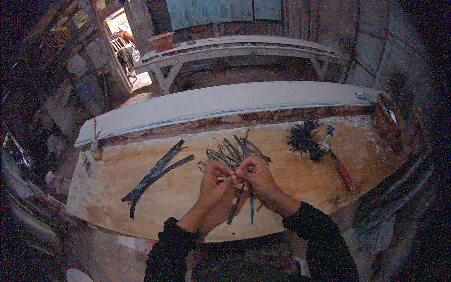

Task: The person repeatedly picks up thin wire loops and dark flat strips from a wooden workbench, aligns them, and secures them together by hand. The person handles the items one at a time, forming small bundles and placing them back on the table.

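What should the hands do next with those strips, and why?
Probably pull the strips snug. Both hands, left hand and right hand, pinch them together where they cross, with loose ends hanging down and more strands waiting behind.

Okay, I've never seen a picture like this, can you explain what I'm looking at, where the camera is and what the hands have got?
This is one picture from a wide-angle camera worn on a person's head, looking down, so straight edges bend. The left hand and right hand, in dark sleeves, meet over a worn wooden board. Their fingers pinch thin dark strips, which hang down from both hands. A tangle of similar strands lies just behind. To the left lies a bundle of long dark strips; to the right, a dark bristly clump and a red-handled tool.
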`<state>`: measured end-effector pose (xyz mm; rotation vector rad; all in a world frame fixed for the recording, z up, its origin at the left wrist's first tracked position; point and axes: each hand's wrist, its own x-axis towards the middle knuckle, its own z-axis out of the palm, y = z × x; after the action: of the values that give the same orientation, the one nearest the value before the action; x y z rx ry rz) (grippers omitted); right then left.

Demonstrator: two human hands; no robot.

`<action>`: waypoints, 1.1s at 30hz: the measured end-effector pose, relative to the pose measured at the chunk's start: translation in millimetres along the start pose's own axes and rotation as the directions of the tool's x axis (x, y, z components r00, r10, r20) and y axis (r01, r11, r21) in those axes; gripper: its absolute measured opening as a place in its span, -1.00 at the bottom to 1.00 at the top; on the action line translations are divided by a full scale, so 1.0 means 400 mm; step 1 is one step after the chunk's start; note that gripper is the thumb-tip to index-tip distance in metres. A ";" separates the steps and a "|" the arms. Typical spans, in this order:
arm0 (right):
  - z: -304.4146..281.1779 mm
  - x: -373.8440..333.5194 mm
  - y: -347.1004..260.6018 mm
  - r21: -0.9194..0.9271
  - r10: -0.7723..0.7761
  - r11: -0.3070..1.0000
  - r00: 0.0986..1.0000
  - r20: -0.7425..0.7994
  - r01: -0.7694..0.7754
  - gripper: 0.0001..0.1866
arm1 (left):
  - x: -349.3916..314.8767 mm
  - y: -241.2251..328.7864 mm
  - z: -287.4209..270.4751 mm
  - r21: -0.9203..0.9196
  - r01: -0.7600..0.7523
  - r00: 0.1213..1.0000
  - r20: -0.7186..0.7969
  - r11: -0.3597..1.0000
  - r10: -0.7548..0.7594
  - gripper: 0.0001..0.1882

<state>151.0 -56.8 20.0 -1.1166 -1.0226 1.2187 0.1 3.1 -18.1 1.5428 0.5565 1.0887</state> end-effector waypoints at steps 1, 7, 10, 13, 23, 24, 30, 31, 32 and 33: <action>0.001 -0.002 0.001 -0.049 -0.040 0.998 0.999 -0.027 0.039 -0.86 | 0.001 -0.002 0.000 0.021 0.006 1.000 -0.004 1.000 -0.006 -0.61; 0.005 -0.017 0.009 -0.481 -0.446 0.795 0.894 -0.050 0.370 -0.89 | 0.000 0.080 0.013 -0.189 0.202 0.973 -0.071 0.961 -0.219 -0.57; -0.001 -0.016 0.007 -0.541 -0.575 0.677 0.818 0.035 0.499 -0.88 | 0.004 0.049 0.007 -0.272 0.217 0.962 -0.105 0.937 -0.253 -0.55; -0.005 -0.015 0.003 -0.573 -0.609 0.622 0.790 0.075 0.534 -0.88 | 0.000 0.038 0.008 -0.152 0.157 0.976 -0.126 0.976 -0.176 -0.55; 0.005 -0.034 -0.018 -0.595 -0.479 0.687 0.876 0.060 0.417 -0.88 | -0.028 -0.002 0.010 0.238 -0.174 0.979 -0.063 0.956 0.194 -0.67; 0.006 -0.033 -0.015 -0.579 -0.488 0.691 0.871 0.067 0.432 -0.87 | -0.031 -0.002 0.012 0.238 -0.183 0.977 -0.064 0.954 0.203 -0.70; 0.007 -0.029 0.000 -0.504 -0.407 0.772 0.910 0.075 0.387 -0.85 | -0.035 0.050 0.027 0.309 -0.289 0.950 -0.029 0.906 0.312 -0.78; 0.005 -0.028 -0.001 -0.498 -0.389 0.780 0.917 0.088 0.379 -0.85 | -0.036 0.050 0.030 0.288 -0.286 0.950 -0.040 0.914 0.310 -0.79; 0.004 -0.028 -0.002 -0.493 -0.370 0.788 0.924 0.101 0.369 -0.85 | -0.035 0.055 0.033 0.258 -0.259 0.957 -0.060 0.931 0.283 -0.79; 0.004 -0.028 -0.007 -0.486 -0.358 0.794 0.927 0.111 0.365 -0.86 | -0.034 0.064 0.037 0.228 -0.233 0.963 -0.080 0.945 0.256 -0.79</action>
<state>149.1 -67.7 22.9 -1.2259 -1.5418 0.6605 1.4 -22.4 1.7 1.7859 0.5835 1.3435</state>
